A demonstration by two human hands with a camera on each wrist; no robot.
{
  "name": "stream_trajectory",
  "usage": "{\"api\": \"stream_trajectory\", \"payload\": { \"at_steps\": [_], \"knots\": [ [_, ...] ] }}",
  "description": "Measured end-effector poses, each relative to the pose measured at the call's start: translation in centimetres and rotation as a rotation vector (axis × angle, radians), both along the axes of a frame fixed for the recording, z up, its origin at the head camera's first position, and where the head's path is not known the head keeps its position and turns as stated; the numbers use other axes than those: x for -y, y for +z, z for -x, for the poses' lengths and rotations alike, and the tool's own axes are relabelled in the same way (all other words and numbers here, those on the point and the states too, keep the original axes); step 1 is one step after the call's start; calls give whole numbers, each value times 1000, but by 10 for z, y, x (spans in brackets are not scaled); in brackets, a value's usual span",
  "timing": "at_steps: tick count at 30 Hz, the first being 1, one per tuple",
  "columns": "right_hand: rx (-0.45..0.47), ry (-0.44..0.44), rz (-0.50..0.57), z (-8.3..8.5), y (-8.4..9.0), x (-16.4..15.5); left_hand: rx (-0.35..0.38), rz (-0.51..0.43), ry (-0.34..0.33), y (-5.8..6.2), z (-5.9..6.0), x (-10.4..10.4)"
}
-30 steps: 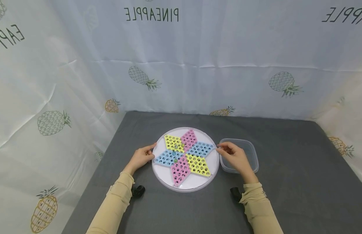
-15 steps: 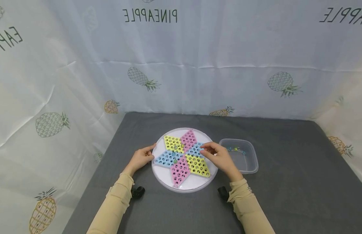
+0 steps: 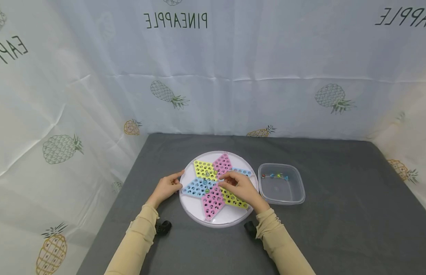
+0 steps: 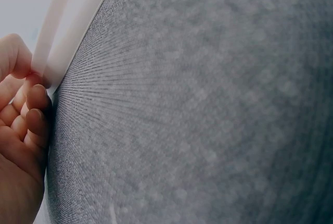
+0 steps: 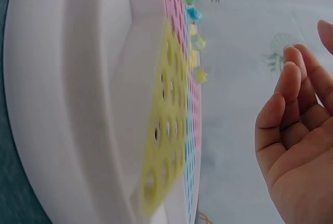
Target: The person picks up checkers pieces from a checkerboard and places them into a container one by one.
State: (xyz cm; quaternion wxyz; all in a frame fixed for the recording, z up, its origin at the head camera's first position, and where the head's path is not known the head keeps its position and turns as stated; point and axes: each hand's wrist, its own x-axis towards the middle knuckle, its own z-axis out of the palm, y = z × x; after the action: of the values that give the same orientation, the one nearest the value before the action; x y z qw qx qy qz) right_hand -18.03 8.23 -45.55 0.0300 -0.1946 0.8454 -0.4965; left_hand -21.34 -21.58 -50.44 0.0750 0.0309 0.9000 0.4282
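A round white Chinese checkers board (image 3: 230, 217) with a pink, yellow and blue star of holes lies on the grey table. Several glass marbles sit near its middle, among them a green marble (image 3: 207, 190) and a blue marble (image 3: 204, 182). My left hand (image 3: 166, 190) holds the board's left rim between thumb and fingers; the left wrist view shows fingertips at the white edge. Over the star's centre, my right hand (image 3: 239, 188) has thumb and index finger in a pinch, a marble's width apart, its marble hidden by the fingertips. Curled fingers (image 5: 291, 83) show in the right wrist view.
Right of the board stands a clear plastic box (image 3: 281, 194) with several marbles (image 3: 279, 175) along its back. Dark wrist mounts show below both hands. A pineapple-print curtain (image 3: 268, 103) hangs behind the grey tabletop (image 3: 343, 191) and along its sides.
From the box's left edge, my right hand has moved left across the board to the star's centre, uncovering the box and its marbles. My left hand stays at the rim.
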Motion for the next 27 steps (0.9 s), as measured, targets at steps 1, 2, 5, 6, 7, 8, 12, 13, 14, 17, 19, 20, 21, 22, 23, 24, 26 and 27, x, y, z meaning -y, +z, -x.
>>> {"api": "stream_trajectory", "payload": {
  "at_steps": [1,2,5,6,7,8,12,13,14,17,19,20,21,22,23,24,26,27],
  "knots": [
    [1,9,1,0,-1,2,-1,2,0,0,0,0],
    [3,18,-4,0,-1,4,0,3,2,0,0,0],
    [11,41,-19,0,-2,10,4,2,9,0,-1,0],
    [17,47,-22,0,-2,12,5,0,10,0,-1,0],
    [22,52,-27,0,-2,14,7,-2,13,0,-1,0],
    [30,55,-33,0,-3,16,8,-4,14,1,-1,-1],
    [48,76,-47,2,-6,21,8,-7,16,1,-2,-1],
    [48,81,-55,2,-8,23,10,-7,16,2,-3,-1],
    [49,87,-60,2,-9,24,11,-7,15,2,-3,-1],
    [45,97,-86,3,-13,28,14,-5,17,3,-4,-1],
    [44,99,-101,4,-15,31,12,0,13,3,-3,-1],
    [40,102,-104,4,-16,32,11,0,12,3,-3,-1],
    [39,101,-112,4,-16,33,10,1,12,3,-3,-2],
    [39,100,-120,5,-17,34,9,1,12,3,-3,-2],
    [40,99,-127,5,-17,35,9,0,11,3,-3,-2],
    [42,99,-131,5,-17,36,10,-2,12,2,-2,-2],
    [45,96,-145,6,-17,37,15,-9,16,3,-2,-2],
    [55,91,-154,6,-17,37,16,-10,17,3,-2,-2]
  ]
}}
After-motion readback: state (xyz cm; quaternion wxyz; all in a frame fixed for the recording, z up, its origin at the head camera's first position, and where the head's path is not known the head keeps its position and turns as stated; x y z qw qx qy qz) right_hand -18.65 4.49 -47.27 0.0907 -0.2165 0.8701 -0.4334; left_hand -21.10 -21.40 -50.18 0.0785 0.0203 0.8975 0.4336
